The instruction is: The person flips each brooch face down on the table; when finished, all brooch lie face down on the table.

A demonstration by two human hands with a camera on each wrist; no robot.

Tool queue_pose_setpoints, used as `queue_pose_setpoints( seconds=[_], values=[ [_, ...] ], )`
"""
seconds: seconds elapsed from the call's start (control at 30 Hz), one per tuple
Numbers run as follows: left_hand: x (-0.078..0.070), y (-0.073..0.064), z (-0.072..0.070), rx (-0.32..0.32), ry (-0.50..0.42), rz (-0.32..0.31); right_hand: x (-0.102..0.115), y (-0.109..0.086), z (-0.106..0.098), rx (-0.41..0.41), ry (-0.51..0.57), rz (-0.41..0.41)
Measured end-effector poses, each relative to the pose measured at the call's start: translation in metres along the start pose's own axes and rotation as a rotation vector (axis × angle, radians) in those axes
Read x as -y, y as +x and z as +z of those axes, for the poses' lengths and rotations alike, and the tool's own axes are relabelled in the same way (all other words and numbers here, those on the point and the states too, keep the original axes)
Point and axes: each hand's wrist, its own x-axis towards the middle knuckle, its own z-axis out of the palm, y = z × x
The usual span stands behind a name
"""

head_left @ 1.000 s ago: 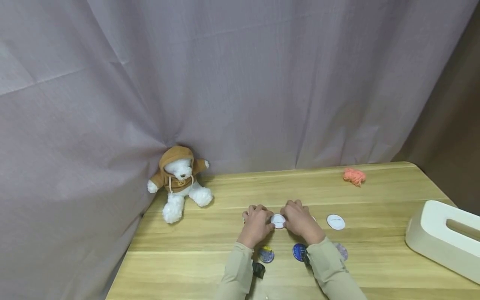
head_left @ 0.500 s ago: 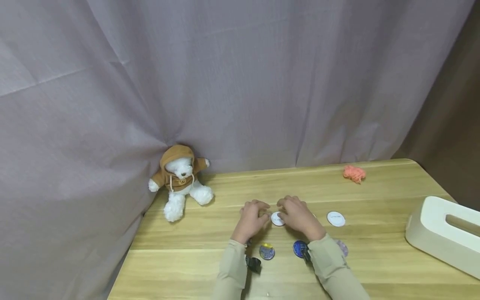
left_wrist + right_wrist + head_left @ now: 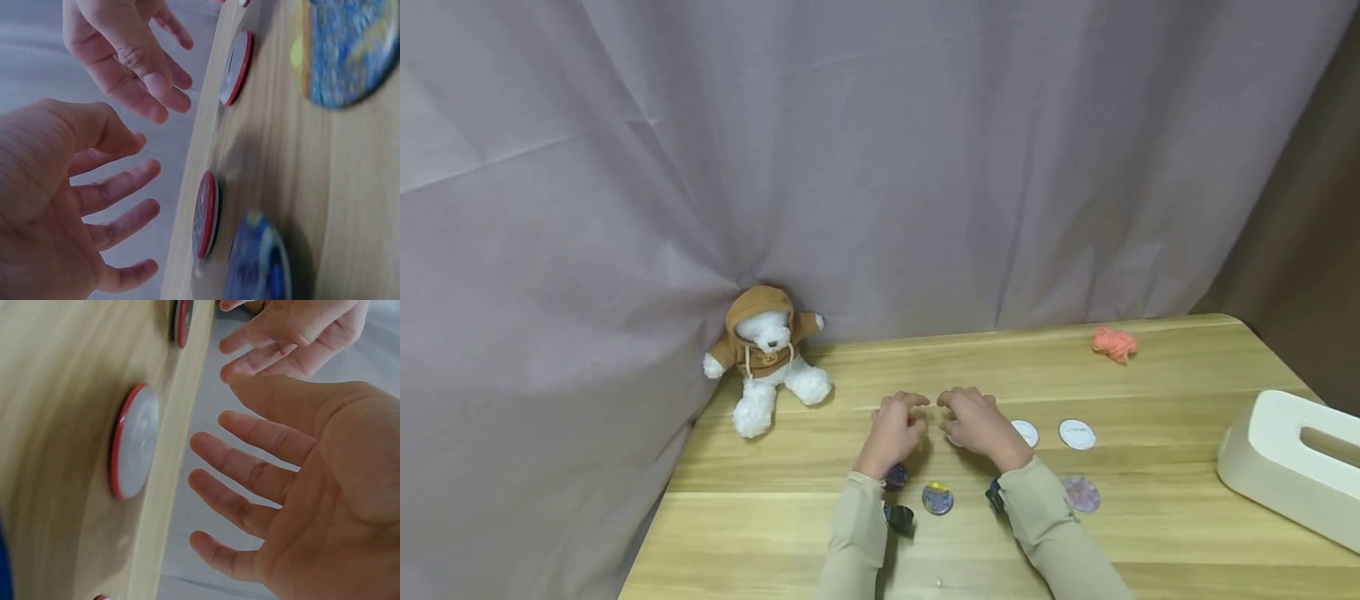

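Note:
My left hand (image 3: 892,433) and right hand (image 3: 977,423) hover above the table, fingers loosely bent and apart, holding nothing. Under the right hand lies a white-backed, red-rimmed button badge (image 3: 135,444), partly hidden in the head view. A red-rimmed badge (image 3: 206,215) lies below the left hand, picture side up. Two more white-backed badges (image 3: 1024,432) lie to the right. Nearer me are a dark blue badge (image 3: 896,477), a blue and yellow badge (image 3: 937,498), a blue badge (image 3: 995,492) half hidden by the right wrist, and a pale purple badge (image 3: 1082,493).
A white teddy in a brown hoodie (image 3: 767,358) sits at the table's back left. Coral yarn (image 3: 1114,343) lies at the back right. A white tissue box (image 3: 1285,458) stands at the right edge. A grey curtain (image 3: 880,167) hangs behind.
Both hands held the white-backed badge's sides one second ago. They have let go, risen and shifted slightly left, leaving it on the table. The view has shifted slightly.

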Motion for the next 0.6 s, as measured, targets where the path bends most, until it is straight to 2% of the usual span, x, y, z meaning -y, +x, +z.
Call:
queue_pose_setpoints(
  seconds=[0.13,0.27,0.6],
  values=[
    [0.003,-0.001,-0.004,0.022,0.007,-0.013,0.004,0.004,-0.002,-0.004,0.003,-0.019],
    [0.01,-0.004,-0.008,0.012,-0.01,-0.01,0.01,0.009,-0.001,-0.004,0.009,-0.039],
    [0.028,-0.017,-0.02,0.004,-0.028,-0.05,0.029,0.022,0.015,0.027,0.067,-0.049]
  ],
)
